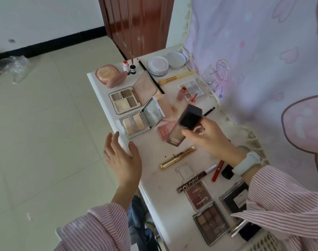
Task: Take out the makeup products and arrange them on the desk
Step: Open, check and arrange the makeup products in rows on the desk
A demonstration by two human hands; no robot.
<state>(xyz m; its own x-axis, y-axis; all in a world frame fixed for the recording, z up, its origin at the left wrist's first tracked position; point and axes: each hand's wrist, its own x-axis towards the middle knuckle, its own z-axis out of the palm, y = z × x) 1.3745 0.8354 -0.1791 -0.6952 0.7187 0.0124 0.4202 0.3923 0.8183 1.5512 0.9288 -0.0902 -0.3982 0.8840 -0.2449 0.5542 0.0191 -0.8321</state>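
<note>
My right hand (211, 137) grips a square foundation bottle (186, 126) with a black cap, held tilted above the middle of the white desk (151, 171). My left hand (123, 158) hovers open at the desk's left edge, fingers spread, holding nothing. Laid out on the desk are an open four-pan palette (124, 100), an open highlighter compact (136, 123), a gold mascara tube (177, 157), a small pink compact (163, 132) under the bottle, a pastel eyeshadow palette (191, 88) and a brown eyeshadow palette (210, 222).
At the far end sit a pink cushion compact (107, 74), two small bottles (130, 67), round white jars (158, 65) and a yellow brush (178, 76). A pink printed curtain (263, 69) hangs along the right. A white basket (263, 240) shows at bottom right. Tiled floor lies left.
</note>
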